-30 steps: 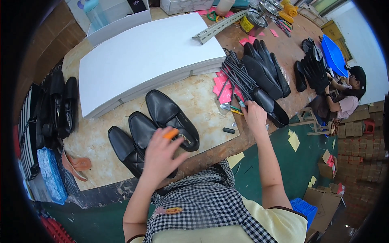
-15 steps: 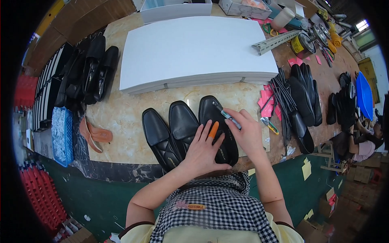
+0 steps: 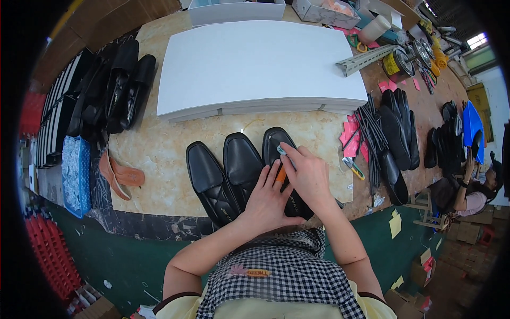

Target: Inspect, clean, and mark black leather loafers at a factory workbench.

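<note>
Three black square-toed slip-on shoes lie side by side, toes pointing away: the left shoe (image 3: 204, 170), the middle shoe (image 3: 241, 159) and the right shoe (image 3: 273, 137). My left hand (image 3: 267, 201) rests on the right shoe with its fingers spread, an orange finger cot (image 3: 280, 175) on one of them. Over that same shoe's front, my right hand (image 3: 309, 179) is closed around a pen (image 3: 281, 150). A pale end of the pen shows at the fingertips near the toe; a dark end appears to stick out by the wrist. Most of its barrel is hidden by the hand.
Beyond the shoes lies a thick stack of white sheets (image 3: 260, 69) with a metal angle bar (image 3: 366, 59) on it. Black shoes (image 3: 125, 85) and a blue basket (image 3: 77, 175) are left, beside a tan sandal (image 3: 125, 175). Right are black strips (image 3: 372, 133) and more shoes (image 3: 398, 127).
My right hand has moved left and turned over the right shoe, covering most of the pen. My left hand stays nearly in place. At far right, a person has raised a hand with a black shoe.
</note>
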The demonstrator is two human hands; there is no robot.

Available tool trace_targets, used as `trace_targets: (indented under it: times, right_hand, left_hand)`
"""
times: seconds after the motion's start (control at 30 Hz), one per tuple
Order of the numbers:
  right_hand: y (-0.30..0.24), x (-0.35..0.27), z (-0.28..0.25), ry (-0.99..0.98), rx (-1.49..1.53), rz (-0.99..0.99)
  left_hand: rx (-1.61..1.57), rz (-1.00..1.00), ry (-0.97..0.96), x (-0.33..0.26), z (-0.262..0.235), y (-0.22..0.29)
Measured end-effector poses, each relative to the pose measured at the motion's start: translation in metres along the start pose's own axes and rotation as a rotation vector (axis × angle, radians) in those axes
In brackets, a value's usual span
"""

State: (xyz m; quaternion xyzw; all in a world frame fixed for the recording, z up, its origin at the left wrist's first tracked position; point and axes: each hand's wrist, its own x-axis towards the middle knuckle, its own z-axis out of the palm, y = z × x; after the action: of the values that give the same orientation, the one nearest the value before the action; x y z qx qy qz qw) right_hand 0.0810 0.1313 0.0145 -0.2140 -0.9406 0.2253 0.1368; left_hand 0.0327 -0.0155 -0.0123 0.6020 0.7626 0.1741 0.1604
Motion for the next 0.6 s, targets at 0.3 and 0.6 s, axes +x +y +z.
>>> trace_targets:
  times: [0.3,0.6]
  right_hand:
    - [-0.004,0.000,0.003,-0.036,-0.016,0.011]
    - [0.069,-0.018,-0.043,0.272,-0.046,0.160]
  left_hand:
    - [-0.004,-0.011,-0.021,-0.007,0.000,0.000]
    - [0.018,0.054,0.032,0.005,-0.016,-0.001]
